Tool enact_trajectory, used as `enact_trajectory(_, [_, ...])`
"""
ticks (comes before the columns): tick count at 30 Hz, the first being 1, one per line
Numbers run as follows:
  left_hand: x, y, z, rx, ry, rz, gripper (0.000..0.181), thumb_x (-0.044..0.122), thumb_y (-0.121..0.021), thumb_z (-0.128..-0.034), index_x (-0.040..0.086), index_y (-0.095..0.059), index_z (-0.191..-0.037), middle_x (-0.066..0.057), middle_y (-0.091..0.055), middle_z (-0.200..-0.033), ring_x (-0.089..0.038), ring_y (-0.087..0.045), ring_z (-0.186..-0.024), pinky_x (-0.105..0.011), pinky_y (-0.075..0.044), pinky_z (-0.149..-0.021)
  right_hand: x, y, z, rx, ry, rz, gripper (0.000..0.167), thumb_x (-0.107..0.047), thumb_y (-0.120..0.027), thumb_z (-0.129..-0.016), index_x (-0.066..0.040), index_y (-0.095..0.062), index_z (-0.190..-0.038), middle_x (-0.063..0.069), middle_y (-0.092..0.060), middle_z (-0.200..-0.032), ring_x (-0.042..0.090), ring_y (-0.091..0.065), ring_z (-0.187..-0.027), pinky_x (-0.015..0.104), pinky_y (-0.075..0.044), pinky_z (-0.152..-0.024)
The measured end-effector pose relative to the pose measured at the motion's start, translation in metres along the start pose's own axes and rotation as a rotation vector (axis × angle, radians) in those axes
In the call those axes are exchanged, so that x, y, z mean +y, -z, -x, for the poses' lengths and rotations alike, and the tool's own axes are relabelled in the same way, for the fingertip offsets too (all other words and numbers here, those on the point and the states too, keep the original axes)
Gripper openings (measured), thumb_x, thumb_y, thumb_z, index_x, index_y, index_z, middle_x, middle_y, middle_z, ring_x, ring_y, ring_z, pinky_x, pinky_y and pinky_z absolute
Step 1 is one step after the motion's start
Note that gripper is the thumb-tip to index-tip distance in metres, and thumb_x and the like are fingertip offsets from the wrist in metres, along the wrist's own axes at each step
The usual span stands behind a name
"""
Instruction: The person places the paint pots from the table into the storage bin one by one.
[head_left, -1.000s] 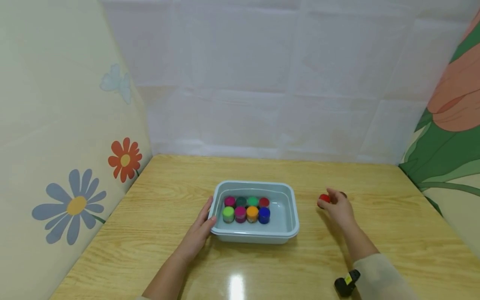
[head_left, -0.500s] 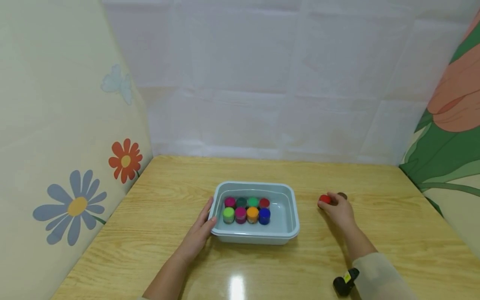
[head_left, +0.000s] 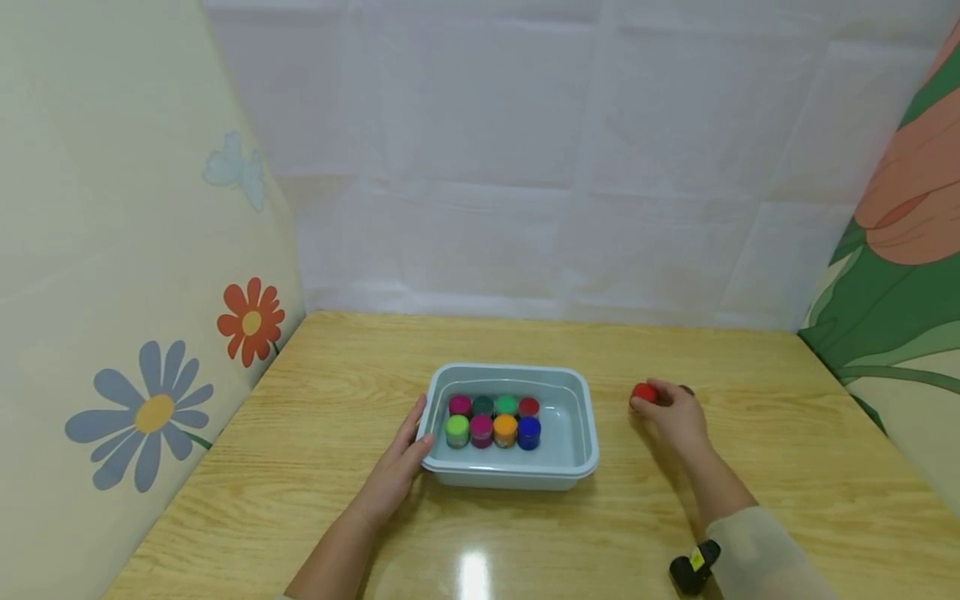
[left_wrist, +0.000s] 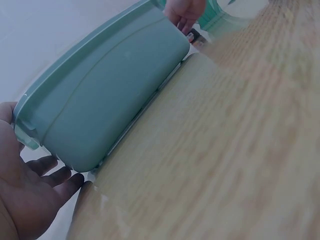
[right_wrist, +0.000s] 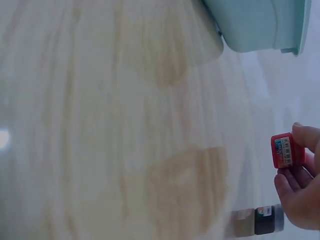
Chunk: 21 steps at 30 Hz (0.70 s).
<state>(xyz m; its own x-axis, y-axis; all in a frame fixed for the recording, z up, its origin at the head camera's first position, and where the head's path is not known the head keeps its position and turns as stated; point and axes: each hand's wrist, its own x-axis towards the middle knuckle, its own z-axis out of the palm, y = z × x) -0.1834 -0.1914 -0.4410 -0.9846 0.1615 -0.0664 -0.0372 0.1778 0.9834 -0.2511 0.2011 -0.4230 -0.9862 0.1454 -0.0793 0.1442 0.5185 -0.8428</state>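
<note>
My left hand [head_left: 396, 467] grips the left end of a pale blue-green plastic tub [head_left: 510, 477], thumb over the rim and fingers along the outer wall. Inside the tub stand several small paint jars in two rows, among them a lime-lidded jar [head_left: 457, 430], an orange-lidded jar [head_left: 506, 429] and a blue-lidded jar [head_left: 528, 432]. Right of the tub, my right hand [head_left: 678, 421] pinches a red paint jar [right_wrist: 283, 151] between thumb and fingers; its label shows in the right wrist view. A dark jar [right_wrist: 265, 220] stands just beyond that hand, mostly hidden in the head view.
Everything sits on a wood-grain table [head_left: 360, 358]. Next to my right sleeve is a black object with a yellow label [head_left: 693, 567]. A white sheet [head_left: 480, 167] hangs behind, and flower-printed panels flank the table on both sides.
My right hand has shifted the red paint jar slightly left and away from the dark jar. My left hand and the tub stay in place.
</note>
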Motion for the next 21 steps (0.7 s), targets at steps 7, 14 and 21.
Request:
enact_trajectory(7, [0.0,0.0,0.0,0.0,0.005,0.0,0.062,0.033,-0.041,-0.1039,0.027,-0.013,-0.159,-0.009,-0.006,-0.167,-0.036,-0.008,-0.152,-0.058,-0.021,-0.118,-0.014,0.001,0.002,-0.008,0.048,-0.012,0.061,-0.024,-0.067,-0.093,0.004,-0.045,-0.143,0.027,-0.051,-0.141,0.037,-0.051,-0.129,0.042,-0.044,-0.106])
enact_trajectory(14, [0.001,0.0,0.0,-0.002,-0.001,-0.002,0.062,0.032,-0.04,-0.104,0.027,-0.012,-0.159,-0.009,-0.006,-0.167,-0.036,-0.008,-0.152,-0.058,-0.02,-0.119,-0.034,0.0,0.008,-0.01,0.076,-0.031,0.06,-0.023,-0.069,-0.091,0.003,-0.048,-0.141,0.025,-0.056,-0.136,0.034,-0.055,-0.123,0.03,-0.047,-0.096])
enact_trajectory(21, [0.0,0.0,0.0,-0.004,-0.008,-0.005,0.062,0.032,-0.04,-0.104,0.026,-0.012,-0.159,-0.009,-0.006,-0.167,-0.036,-0.008,-0.152,-0.058,-0.021,-0.118,-0.053,-0.005,0.014,-0.063,0.087,-0.083,0.059,-0.022,-0.069,-0.091,0.001,-0.048,-0.142,0.024,-0.056,-0.136,0.033,-0.055,-0.124,0.029,-0.049,-0.096])
